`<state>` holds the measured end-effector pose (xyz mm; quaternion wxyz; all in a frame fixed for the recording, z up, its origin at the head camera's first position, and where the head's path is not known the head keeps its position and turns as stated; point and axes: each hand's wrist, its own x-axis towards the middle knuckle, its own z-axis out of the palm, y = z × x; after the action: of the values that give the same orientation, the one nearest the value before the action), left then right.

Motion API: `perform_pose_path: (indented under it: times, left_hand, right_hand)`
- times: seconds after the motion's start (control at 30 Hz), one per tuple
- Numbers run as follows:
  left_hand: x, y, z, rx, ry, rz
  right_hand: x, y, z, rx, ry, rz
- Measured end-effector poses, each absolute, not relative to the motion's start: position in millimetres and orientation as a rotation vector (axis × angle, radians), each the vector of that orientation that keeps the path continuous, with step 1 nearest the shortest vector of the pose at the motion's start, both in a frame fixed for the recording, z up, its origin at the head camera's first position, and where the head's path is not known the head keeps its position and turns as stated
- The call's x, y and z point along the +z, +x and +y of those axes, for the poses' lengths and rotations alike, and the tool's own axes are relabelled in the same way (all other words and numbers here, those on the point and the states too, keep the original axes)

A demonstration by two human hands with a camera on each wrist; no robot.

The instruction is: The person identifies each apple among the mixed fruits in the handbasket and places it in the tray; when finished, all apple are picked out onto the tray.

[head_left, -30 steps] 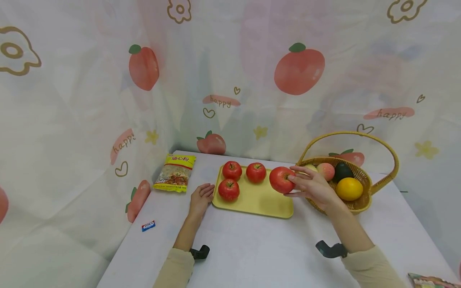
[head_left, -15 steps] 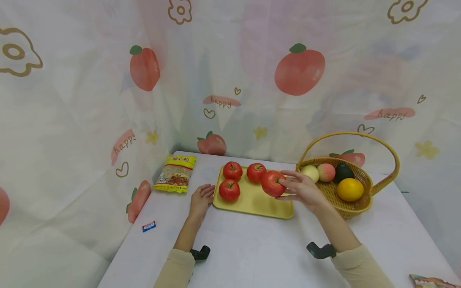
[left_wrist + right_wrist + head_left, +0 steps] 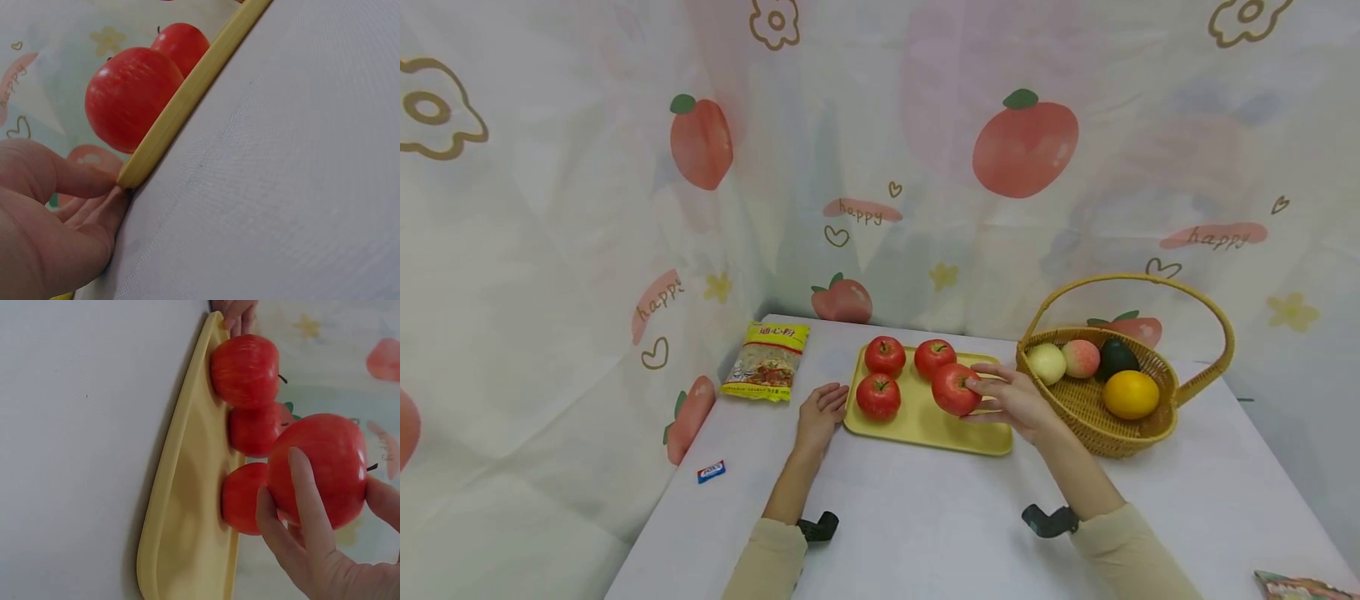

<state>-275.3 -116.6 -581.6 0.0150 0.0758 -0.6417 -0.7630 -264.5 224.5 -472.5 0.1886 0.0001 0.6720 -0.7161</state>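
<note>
My right hand (image 3: 1018, 406) holds a red apple (image 3: 956, 389) between thumb and fingers, above the right part of the yellow tray (image 3: 925, 429). In the right wrist view the held apple (image 3: 322, 469) hangs over the tray, its stem to the right. Three more apples sit on the tray: one at the back left (image 3: 884, 356), one at the back middle (image 3: 935, 358) and one at the front left (image 3: 877, 397). At the tray's left end my left hand (image 3: 818, 421) pinches the rim, the thumb (image 3: 94, 181) and fingertips meeting it in the left wrist view.
Right of the tray stands a wicker basket (image 3: 1108, 437) with a tall handle, holding a yellow lemon-like fruit (image 3: 1131, 394), a dark green fruit (image 3: 1117, 358), a peach (image 3: 1081, 358) and a pale round fruit (image 3: 1047, 362). A food packet (image 3: 766, 362) and small wrapper (image 3: 711, 472) lie left.
My right hand has carried the apple leftward and slightly down, from beside the basket to over the tray. The left hand and the other apples have stayed in place.
</note>
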Motion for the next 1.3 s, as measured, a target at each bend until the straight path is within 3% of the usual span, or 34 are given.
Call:
perform_pose_path:
  times: [0.83, 1.3]
  left_hand:
    - [-576.3, -274.3, -117.6, -2.365, 0.203, -1.993]
    - [-580.3, -273.9, -117.1, -2.400, 0.204, -1.976]
  right_hand:
    - [-516.3, -290.1, 203.5, -2.034, 0.168, 1.756]
    - [-513.9, -286.7, 192.6, -1.940, 0.191, 1.952]
